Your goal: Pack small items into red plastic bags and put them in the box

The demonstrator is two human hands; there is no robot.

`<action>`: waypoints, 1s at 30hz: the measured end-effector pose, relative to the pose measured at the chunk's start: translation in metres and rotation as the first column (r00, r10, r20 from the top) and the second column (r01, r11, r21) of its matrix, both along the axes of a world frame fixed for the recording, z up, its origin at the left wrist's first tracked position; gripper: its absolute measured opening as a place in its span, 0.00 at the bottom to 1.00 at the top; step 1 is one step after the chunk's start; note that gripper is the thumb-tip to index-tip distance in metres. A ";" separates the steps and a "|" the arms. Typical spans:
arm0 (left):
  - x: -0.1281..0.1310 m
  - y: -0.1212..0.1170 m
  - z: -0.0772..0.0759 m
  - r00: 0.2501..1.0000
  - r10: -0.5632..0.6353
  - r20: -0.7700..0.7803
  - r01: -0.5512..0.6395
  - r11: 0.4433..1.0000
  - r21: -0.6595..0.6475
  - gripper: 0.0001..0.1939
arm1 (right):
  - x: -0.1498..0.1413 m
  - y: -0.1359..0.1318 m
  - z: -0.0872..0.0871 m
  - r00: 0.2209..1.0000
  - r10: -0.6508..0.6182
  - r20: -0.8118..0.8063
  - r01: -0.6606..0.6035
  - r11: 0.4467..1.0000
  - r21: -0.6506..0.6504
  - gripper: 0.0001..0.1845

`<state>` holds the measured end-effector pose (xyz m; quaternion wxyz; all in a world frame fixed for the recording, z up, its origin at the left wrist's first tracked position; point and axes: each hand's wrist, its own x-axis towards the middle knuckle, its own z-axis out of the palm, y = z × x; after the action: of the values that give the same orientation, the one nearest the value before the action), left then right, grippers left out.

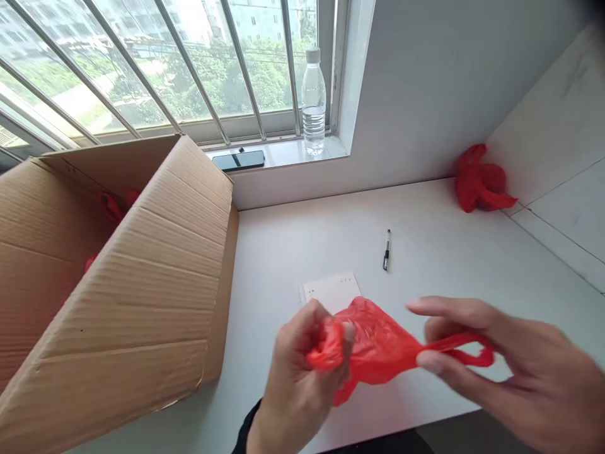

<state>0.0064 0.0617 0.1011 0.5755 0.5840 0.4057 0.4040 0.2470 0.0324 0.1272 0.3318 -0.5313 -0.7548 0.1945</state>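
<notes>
A thin red plastic bag (375, 340) is stretched between my two hands above the front of the white table. My left hand (302, 372) is closed round a bunched part of it. At the other end, my right hand (510, 372) pinches the bag where a handle loop begins, with its thumb below and the index finger raised apart. The loop lies across the right palm. Behind the bag is a small white paper pad (333, 288) with some writing, partly covered by the bag and my left hand.
A large open cardboard box (155, 284) with red bags (111, 207) inside stands at left. A pen (386, 251) lies on the table (283, 239). Another red bag (482, 180) sits in the far right corner. On the windowsill are a water bottle (314, 104) and a phone (239, 160).
</notes>
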 end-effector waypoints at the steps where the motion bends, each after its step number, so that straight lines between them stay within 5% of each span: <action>1: 0.008 0.002 0.000 0.997 -0.057 -0.054 0.056 0.998 -0.023 0.15 | -0.010 0.004 0.001 0.996 0.088 -0.032 -0.089 0.996 -0.021 0.22; 4: 0.018 0.007 0.006 0.954 -0.219 -0.207 0.210 0.975 -0.067 0.11 | -0.031 0.015 0.000 0.956 0.257 -0.144 -0.261 0.965 -0.008 0.16; 7: 0.010 0.011 0.014 0.911 -0.374 -0.172 0.348 0.923 -0.163 0.03 | -0.031 0.021 -0.004 0.958 0.203 -0.200 -0.206 0.979 0.008 0.11; 9: 0.000 0.013 0.017 0.905 -0.414 -0.098 0.384 0.893 -0.233 0.10 | -0.026 0.023 -0.006 0.969 0.139 -0.202 -0.146 0.989 -0.019 0.09; 13: -0.005 0.015 0.007 0.950 -0.313 0.017 0.298 0.888 -0.351 0.20 | -0.023 0.021 -0.004 0.972 0.038 -0.231 -0.058 0.995 -0.082 0.11; 17: 0.011 -0.002 -0.006 0.988 -0.086 -0.127 0.064 0.983 -0.174 0.13 | -0.033 0.014 0.000 0.968 0.042 -0.246 -0.060 0.996 -0.066 0.15; 20: 0.018 -0.019 -0.012 0.972 0.025 -0.233 -0.044 0.996 -0.079 0.17 | -0.040 0.011 0.000 0.977 0.131 -0.168 -0.139 0.990 -0.036 0.15; 22: 0.017 -0.024 -0.013 0.964 0.062 -0.259 -0.089 0.992 -0.090 0.09 | -0.043 0.013 -0.001 0.971 0.191 -0.142 -0.188 0.982 0.029 0.15; 25: 0.013 -0.017 -0.009 0.972 0.061 -0.228 -0.091 0.989 -0.120 0.14 | -0.042 0.021 -0.003 0.979 0.185 -0.081 -0.174 0.977 0.123 0.23; 30: 0.002 0.008 -0.007 0.991 -0.122 -0.049 0.104 0.956 -0.275 0.23 | -0.035 0.028 -0.009 0.963 0.207 -0.174 -0.213 0.977 -0.013 0.05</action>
<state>0.0084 0.0693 0.0939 0.6589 0.5345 0.4418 0.2916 0.2125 0.0599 0.1177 0.3647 -0.4348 -0.7723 0.2855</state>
